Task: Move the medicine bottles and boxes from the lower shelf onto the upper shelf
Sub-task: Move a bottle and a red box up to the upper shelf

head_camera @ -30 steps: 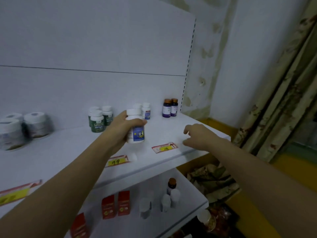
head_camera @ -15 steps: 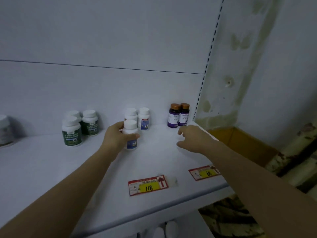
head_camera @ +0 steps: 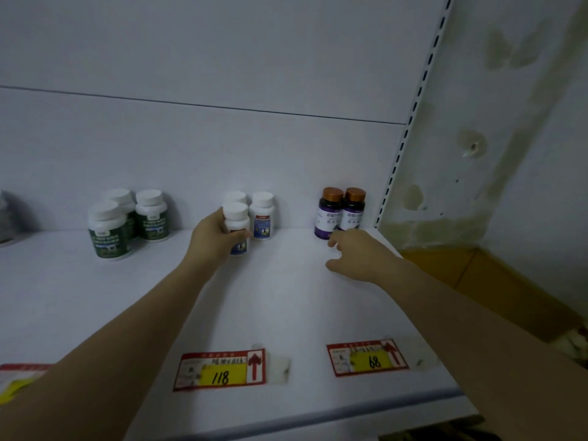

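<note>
From the head view, our left hand (head_camera: 211, 241) grips a white bottle (head_camera: 236, 218), upright on the upper shelf (head_camera: 286, 313) just before two like bottles (head_camera: 262, 214). Our right hand (head_camera: 359, 254), fingers loosely curled, holds nothing, near the purple bottles (head_camera: 340, 213).

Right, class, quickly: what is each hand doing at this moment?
Left hand: grips the white bottle on the upper shelf.
Right hand: open, holds nothing.

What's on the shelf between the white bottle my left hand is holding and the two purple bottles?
In the head view, one white blue-labelled bottle stands beside the held bottle; past it, bare shelf up to the purple bottles.
</note>
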`<state>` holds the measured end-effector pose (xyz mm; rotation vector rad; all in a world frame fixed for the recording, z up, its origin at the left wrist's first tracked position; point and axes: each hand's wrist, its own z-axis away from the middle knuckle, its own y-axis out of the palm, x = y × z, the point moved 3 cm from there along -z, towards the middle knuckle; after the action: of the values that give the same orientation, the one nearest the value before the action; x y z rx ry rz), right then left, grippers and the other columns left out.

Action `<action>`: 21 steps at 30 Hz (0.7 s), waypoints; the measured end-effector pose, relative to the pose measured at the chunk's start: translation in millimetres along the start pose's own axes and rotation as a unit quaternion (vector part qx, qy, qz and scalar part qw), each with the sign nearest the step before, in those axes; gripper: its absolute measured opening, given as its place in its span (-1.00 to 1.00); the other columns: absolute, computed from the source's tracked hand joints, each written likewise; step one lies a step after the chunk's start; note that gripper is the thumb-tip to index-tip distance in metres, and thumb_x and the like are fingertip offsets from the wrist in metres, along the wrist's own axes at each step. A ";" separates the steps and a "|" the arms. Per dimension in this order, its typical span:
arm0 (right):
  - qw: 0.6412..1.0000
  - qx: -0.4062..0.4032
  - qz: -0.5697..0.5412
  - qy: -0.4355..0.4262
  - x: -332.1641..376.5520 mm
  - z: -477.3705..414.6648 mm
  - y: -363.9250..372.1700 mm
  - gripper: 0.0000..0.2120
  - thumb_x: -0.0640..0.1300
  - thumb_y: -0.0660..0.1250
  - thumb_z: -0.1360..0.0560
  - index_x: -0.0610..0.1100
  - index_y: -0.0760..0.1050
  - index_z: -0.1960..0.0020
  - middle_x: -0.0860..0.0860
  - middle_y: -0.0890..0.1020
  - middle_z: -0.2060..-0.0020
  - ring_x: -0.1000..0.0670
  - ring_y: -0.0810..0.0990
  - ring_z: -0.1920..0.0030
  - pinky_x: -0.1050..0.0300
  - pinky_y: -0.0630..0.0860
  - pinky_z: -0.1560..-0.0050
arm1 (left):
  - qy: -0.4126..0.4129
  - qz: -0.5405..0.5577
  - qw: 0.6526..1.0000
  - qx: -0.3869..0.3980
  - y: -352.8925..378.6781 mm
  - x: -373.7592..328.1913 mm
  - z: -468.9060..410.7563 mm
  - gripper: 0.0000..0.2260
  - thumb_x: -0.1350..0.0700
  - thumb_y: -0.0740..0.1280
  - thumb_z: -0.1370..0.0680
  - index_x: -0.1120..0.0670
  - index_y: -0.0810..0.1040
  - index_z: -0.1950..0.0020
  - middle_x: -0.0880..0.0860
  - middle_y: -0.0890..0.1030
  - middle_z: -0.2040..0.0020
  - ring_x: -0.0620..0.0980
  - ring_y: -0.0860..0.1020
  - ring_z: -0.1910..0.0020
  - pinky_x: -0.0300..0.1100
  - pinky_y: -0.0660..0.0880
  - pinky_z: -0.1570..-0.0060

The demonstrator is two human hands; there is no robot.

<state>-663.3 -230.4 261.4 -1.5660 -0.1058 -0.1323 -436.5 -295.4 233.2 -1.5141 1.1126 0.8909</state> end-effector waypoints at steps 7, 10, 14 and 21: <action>1.000 0.014 -0.013 -0.015 -6.8 -5.0 5.3 -0.58 -0.06 0.32 -0.50 -0.16 0.39 -0.32 -0.10 0.52 -0.19 -0.09 0.51 -0.15 0.05 0.50 -0.18 | -0.010 -0.047 0.999 0.007 1.7 -1.7 -0.6 -0.58 0.32 0.42 -0.42 0.17 0.48 -0.26 0.11 0.57 -0.08 0.08 0.53 -0.04 -0.06 0.46 -0.12; 0.999 0.020 -0.008 -0.029 -5.3 -3.1 7.1 -0.58 -0.07 0.31 -0.51 -0.18 0.39 -0.32 -0.10 0.51 -0.21 -0.09 0.50 -0.18 0.03 0.50 -0.20 | -0.044 -0.133 0.990 -0.005 -0.7 -3.1 0.7 -0.51 0.26 0.50 -0.34 0.22 0.45 -0.23 0.21 0.57 -0.16 0.18 0.55 -0.09 0.02 0.49 -0.10; 0.998 0.031 0.010 -0.056 -2.5 2.9 9.0 -0.56 -0.08 0.30 -0.51 -0.18 0.38 -0.35 -0.10 0.49 -0.24 -0.10 0.49 -0.20 0.03 0.48 -0.22 | -0.088 -0.312 0.946 0.016 -8.4 -10.3 19.0 -0.44 0.14 0.48 -0.41 0.26 0.38 -0.32 0.26 0.45 -0.29 0.22 0.47 -0.19 -0.03 0.45 -0.07; 0.997 0.032 0.035 -0.069 12.2 42.3 -0.2 -0.53 -0.04 0.30 -0.51 -0.15 0.35 -0.37 -0.11 0.48 -0.27 -0.11 0.48 -0.22 -0.02 0.48 -0.23 | -0.053 -0.494 0.863 0.094 -40.5 -28.3 77.0 -0.56 0.03 0.37 -0.49 0.17 0.45 -0.31 0.18 0.51 -0.23 0.14 0.49 -0.17 -0.03 0.47 -0.17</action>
<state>-650.6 -188.3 263.6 -1.5111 -0.1616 0.0333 -406.1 -211.9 255.1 -1.5623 0.2131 0.1302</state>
